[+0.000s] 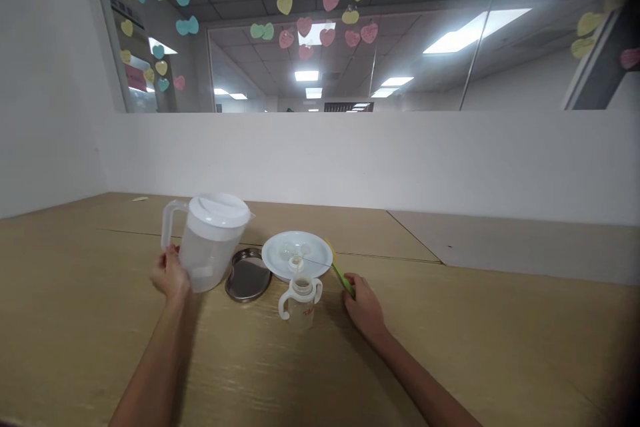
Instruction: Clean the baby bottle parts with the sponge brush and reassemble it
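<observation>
My left hand [171, 273] is closed on the lower handle of a translucent plastic pitcher [207, 247] with a white lid. The pitcher leans slightly to the right. Between the fingers of my right hand [365, 307] is the green handle of a thin-stemmed brush [343, 277]; its wire stem points left over a white plate [320, 267]. Clear and white bottle parts [296, 261] lie on that plate, too small to make out fully. In front of it, a clear two-handled baby bottle [301, 307] stands upright with its top off.
A round shallow metal tray [249, 278] lies between the pitcher and the plate. Everything stands on a wood-toned table [240, 373] against a white wall [300, 160]. A small pale scrap [141, 199] lies at the back left.
</observation>
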A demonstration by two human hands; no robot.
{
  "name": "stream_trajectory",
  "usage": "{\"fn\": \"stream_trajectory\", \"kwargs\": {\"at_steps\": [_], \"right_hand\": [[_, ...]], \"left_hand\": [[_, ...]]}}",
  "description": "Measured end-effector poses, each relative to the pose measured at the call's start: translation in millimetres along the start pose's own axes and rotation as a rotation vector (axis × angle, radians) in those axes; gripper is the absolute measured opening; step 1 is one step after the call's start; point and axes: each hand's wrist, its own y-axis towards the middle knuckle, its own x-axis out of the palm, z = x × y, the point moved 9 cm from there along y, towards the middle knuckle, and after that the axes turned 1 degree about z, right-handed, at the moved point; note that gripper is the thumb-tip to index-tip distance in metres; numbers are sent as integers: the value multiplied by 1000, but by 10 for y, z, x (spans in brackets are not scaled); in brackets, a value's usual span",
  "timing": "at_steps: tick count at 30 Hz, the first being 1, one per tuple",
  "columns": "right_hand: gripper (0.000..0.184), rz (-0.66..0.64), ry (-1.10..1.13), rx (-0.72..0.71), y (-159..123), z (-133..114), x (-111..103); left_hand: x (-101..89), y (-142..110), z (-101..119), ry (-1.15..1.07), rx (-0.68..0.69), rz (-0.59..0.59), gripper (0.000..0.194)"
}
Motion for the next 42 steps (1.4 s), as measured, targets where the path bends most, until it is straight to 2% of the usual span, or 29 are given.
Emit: {"fn": "stream_trajectory", "kwargs": {"at_steps": [7,10,18,23,26,32,38,42], "right_hand": [[41,31,9,4,-7,22,-9],[41,29,-1,-4,-4,25,1],[41,40,22,-10,-8,22,-6],[44,20,24,-2,-6,28,-5],[45,8,23,5,-9,26,-7],[44,13,29,13,-16,15,-22],[43,20,25,-2,-13,11,-21],[44,21,27,1,-10,6,-23]], "left_hand": [[123,-253,672,146,233,-66,41],[142,-395,881,233,316,-75,40],[250,-575,1052,402,489,-139,39],[275,-586,1044,394,548,-161,39],[267,-568,1010,367,518,-154,40],[135,-385,644,177,197,-29,38],[-66,-237,262,91,3,187,39],[-101,-180,54,68,-111,232,39]]}}
